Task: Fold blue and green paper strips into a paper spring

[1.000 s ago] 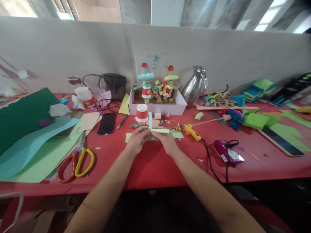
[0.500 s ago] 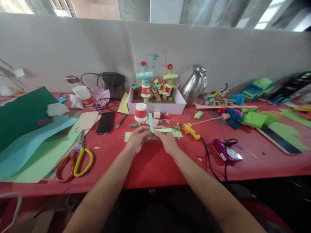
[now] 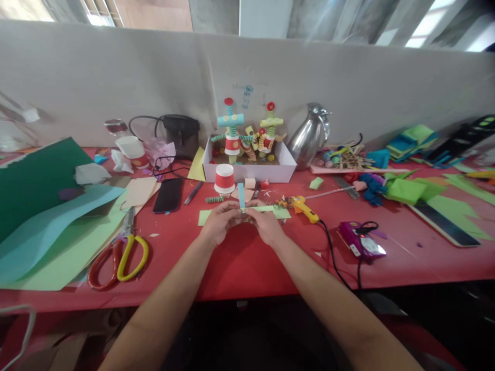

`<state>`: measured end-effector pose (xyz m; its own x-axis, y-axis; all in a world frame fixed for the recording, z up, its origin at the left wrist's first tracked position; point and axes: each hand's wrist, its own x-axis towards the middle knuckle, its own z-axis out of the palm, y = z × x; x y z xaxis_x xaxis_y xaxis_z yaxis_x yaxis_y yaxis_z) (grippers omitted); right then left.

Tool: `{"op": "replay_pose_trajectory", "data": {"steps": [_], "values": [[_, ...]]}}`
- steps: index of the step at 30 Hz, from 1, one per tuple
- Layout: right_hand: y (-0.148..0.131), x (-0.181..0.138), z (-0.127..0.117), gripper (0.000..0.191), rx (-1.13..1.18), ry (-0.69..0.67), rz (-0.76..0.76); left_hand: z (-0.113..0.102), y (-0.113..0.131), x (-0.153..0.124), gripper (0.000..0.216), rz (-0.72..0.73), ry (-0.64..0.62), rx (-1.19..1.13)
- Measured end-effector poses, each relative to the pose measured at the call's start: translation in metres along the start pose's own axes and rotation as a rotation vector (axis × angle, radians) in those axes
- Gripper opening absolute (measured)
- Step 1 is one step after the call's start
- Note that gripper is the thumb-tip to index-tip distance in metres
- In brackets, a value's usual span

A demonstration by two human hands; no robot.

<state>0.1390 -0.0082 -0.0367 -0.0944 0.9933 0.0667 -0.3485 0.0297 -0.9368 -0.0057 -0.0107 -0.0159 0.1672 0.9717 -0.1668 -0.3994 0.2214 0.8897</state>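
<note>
Head view: the folded joint is hidden between the left hand (image 3: 220, 222) and right hand (image 3: 266, 225), fingers pinched on crossed paper strips: a blue strip (image 3: 241, 196) upright, a green strip (image 3: 263, 208) flat, above the red surface (image 3: 240, 263).

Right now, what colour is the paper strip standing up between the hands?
Light blue; the paper strip rises between the left hand and right hand, clearest in the head view.

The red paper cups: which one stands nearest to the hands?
The upside-down red paper cup in front of the white box, just beyond the left hand; the others sit inside the box or far left.
</note>
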Motion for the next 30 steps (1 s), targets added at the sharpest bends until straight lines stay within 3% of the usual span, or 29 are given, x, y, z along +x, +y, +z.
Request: {"op": "replay_pose_trajectory", "data": {"steps": [23, 30], "values": [[-0.008, -0.001, 0.003, 0.012, 0.127, -0.004, 0.089, -0.001, -0.002, 0.001, 0.018, 0.047, 0.002, 0.074], [-0.010, -0.004, 0.002, 0.027, 0.056, -0.085, 0.086, 0.004, 0.003, -0.003, 0.021, 0.070, 0.032, 0.093]]}}
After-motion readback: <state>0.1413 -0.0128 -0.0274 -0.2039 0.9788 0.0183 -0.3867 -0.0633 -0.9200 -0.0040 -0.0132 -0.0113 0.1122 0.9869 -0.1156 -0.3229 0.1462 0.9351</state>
